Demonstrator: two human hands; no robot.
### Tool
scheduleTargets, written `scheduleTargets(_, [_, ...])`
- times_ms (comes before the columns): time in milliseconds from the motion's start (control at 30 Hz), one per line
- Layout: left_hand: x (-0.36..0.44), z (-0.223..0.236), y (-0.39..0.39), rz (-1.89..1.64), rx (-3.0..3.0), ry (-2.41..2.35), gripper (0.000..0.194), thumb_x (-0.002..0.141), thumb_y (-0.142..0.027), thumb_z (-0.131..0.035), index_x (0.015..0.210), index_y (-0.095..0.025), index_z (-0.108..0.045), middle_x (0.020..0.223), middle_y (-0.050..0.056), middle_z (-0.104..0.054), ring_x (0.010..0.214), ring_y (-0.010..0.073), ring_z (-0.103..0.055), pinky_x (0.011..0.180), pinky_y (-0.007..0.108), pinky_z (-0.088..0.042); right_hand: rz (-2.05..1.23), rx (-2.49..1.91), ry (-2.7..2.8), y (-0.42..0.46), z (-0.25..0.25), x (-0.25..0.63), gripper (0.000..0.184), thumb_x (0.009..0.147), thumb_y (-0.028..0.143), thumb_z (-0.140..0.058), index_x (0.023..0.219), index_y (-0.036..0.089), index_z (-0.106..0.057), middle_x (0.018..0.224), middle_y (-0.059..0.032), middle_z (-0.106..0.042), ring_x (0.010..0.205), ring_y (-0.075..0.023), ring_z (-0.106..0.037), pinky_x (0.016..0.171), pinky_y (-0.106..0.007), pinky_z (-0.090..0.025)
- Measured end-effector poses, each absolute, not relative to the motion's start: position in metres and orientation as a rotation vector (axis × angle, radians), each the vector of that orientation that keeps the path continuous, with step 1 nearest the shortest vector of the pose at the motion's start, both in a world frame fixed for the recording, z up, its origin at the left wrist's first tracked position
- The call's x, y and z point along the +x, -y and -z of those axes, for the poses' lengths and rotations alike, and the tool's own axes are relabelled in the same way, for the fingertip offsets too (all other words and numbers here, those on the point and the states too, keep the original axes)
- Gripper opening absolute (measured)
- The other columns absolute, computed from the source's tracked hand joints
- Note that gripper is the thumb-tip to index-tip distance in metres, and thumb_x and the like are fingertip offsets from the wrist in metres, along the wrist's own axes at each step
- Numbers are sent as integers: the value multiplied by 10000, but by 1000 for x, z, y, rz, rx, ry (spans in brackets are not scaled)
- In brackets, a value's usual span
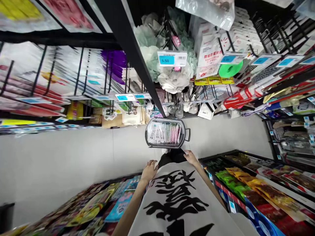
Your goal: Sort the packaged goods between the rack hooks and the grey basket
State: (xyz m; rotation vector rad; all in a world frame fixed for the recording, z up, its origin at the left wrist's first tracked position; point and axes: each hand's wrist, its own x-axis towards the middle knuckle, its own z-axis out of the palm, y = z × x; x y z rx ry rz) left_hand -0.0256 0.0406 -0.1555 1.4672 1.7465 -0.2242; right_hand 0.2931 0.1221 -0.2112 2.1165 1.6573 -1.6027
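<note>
I look straight down my white shirt with large black characters in a shop aisle. My left hand [149,170] hangs at my side with its fingers loosely apart, holding nothing. My right hand [190,157] hangs by my hip, fingers relaxed and apart, empty as well. A black shopping basket [183,127] stands on the pale floor just ahead of my feet, filled with several flat packets in white, green and pink. Neither hand touches the basket.
Shelves with hanging goods rise ahead: bath sponges [172,77], white packets, a price tag reading 5.50 [171,59]. Snack bags fill low shelves at lower left [93,206] and lower right [258,190]. Pale floor [61,164] runs left.
</note>
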Motion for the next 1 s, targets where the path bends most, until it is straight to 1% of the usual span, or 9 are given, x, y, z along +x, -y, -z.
scheduleTargets(133, [-16, 185, -12, 95, 1403, -1746, 377, 974, -239, -460, 1312, -158, -607, 1339, 169, -624, 1228, 309, -597, 1063, 466, -467, 1605, 2235, -1582, -114, 246, 290, 413, 857, 190, -639, 1262, 196, -718, 1335, -120, -652, 1186, -269, -656, 1064, -388, -516])
scheduleTargets(233, [1, 206, 15, -11, 1303, -1714, 350, 969, -243, -461, 1269, -174, -627, 1270, 143, -666, 1218, 292, -619, 1074, 446, -478, 1608, 2238, -1518, -113, 278, 290, 456, 850, 225, -641, 1302, 200, -692, 1350, -120, -642, 1086, -254, -692, 1032, -390, -535])
scheduleTargets(300, [13, 216, 34, -93, 1217, -1711, 347, 968, -257, -450, 1248, -170, -635, 1285, 142, -661, 1239, 290, -613, 1090, 445, -475, 1601, 2213, -1491, -116, 302, 289, 501, 852, 250, -637, 1347, 178, -659, 1382, -139, -617, 983, -230, -716, 996, -376, -552])
scheduleTargets(367, [22, 223, 52, -197, 1105, -1712, 355, 969, -290, -437, 1225, -161, -647, 1291, 146, -659, 1233, 290, -622, 1094, 451, -481, 1589, 2181, -1484, -123, 329, 285, 532, 857, 270, -633, 1377, 160, -632, 1433, -159, -574, 945, -214, -717, 969, -356, -561])
scheduleTargets(500, [25, 234, 87, -353, 832, -1759, 360, 959, -402, -456, 1139, -191, -685, 1180, 119, -719, 1119, 287, -689, 1028, 453, -540, 1559, 2135, -1508, -145, 389, 270, 529, 860, 280, -638, 1373, 150, -628, 1466, -157, -548, 1069, -229, -681, 960, -322, -558])
scheduleTargets(667, [16, 254, 131, -341, 537, -1865, 431, 922, -530, -498, 1114, -205, -708, 1106, 99, -777, 1025, 285, -740, 946, 409, -595, 1512, 2106, -1546, -180, 476, 239, 507, 879, 266, -620, 1371, 144, -623, 1457, -155, -553, 1108, -223, -653, 1004, -322, -526])
scheduleTargets(800, [16, 267, 162, -264, 389, -1899, 434, 893, -572, -516, 1069, -246, -743, 1076, 63, -803, 982, 279, -767, 909, 372, -617, 1445, 2112, -1526, -200, 547, 213, 475, 864, 266, -650, 1328, 168, -648, 1397, -127, -583, 1227, -249, -581, 1050, -349, -488])
scheduleTargets(900, [17, 272, 174, -230, 333, -1895, 420, 878, -573, -526, 1042, -260, -752, 1058, 45, -812, 970, 277, -777, 892, 354, -625, 1397, 2151, -1447, -205, 588, 205, 472, 877, 287, -663, 1332, 165, -642, 1371, -132, -567, 1166, -253, -612, 1009, -361, -513])
scheduleTargets(1000, [15, 276, 178, -211, 304, -1895, 405, 864, -566, -539, 1026, -263, -753, 1051, 38, -816, 989, 282, -776, 883, 347, -630, 1371, 2189, -1386, -206, 611, 206, 491, 894, 274, -655, 1364, 142, -608, 1339, -142, -562, 1061, -241, -656, 958, -369, -543])
